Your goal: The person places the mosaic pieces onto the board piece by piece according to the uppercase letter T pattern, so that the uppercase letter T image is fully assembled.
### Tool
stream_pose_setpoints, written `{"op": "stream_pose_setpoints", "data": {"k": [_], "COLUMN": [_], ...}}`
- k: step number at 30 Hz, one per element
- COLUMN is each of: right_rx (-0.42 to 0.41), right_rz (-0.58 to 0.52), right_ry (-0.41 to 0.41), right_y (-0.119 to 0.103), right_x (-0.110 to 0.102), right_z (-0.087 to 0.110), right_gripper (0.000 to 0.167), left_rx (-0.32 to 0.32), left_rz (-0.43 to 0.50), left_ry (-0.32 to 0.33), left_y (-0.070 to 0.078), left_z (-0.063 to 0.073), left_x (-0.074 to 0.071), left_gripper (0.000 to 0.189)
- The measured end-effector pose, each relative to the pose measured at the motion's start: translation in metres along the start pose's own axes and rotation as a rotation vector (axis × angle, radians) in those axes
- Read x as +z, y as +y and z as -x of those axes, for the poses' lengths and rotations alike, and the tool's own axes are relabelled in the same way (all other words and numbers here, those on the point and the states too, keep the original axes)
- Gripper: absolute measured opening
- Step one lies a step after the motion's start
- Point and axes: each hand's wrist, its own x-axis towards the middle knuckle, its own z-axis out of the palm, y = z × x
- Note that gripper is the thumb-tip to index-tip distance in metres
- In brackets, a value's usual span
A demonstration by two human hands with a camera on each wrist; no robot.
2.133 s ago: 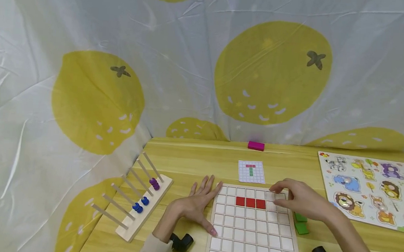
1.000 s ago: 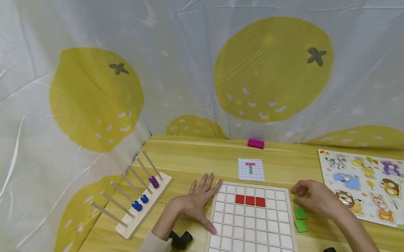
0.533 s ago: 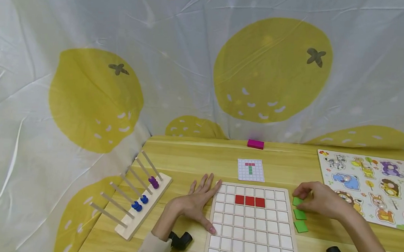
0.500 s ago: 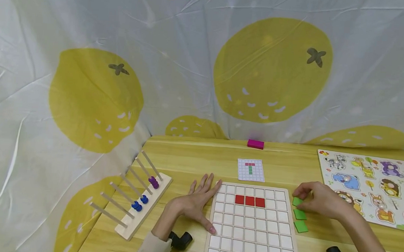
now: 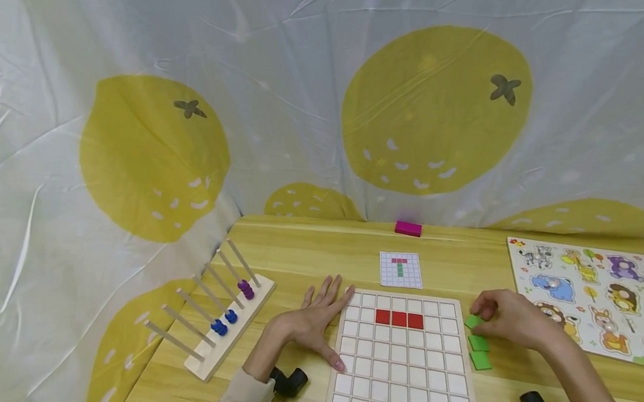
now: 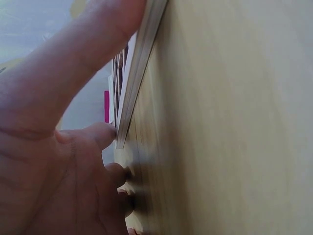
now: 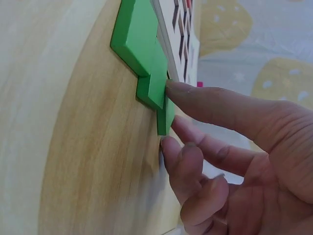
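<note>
A: What's changed in the head view?
B: The right hand has left the upper right of the grid board for the 3 green tiles, lower right; work seems to have passed to them from the row of 3 red tiles.
A: Any brand or writing?
B: None legible; the card below centre shows a T of coloured squares.
A: Left wrist view?
B: The left hand has its fingers wide, thumb on the grid board's edge, upper left.
A: Right wrist view?
B: Fingers narrow about the farthest green tile, centre; whether they pinch it, I cannot tell.
</note>
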Motion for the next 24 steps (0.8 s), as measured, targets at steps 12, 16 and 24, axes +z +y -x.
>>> {"op": "stream_pose_setpoints", "data": {"k": [12,16,24], "right_rx": [0.039,0.035,0.019], "right_rz": [0.073,0.085,0.076], "right_ry": [0.006,0.009,0.003], "right_y": [-0.0025,-0.0025,-0.0026], "right_x": [0.0012,0.0017,0.0001], "right_z": [-0.0005,-0.0021,0.0], "right_gripper": [0.03,0.03,0.029], "left_rx": [-0.003,-0.004,0.004], "left_rz": [0.006,0.012,-0.006], "left_ry": [-0.002,0.004,0.001], "left_y": [0.0003,-0.0004,-0.0003], "left_z": [0.0004,0.0014,0.0005], "left_x": [-0.0005,-0.0005,-0.0005], "left_gripper": [0.142,0.142,0.142]}}
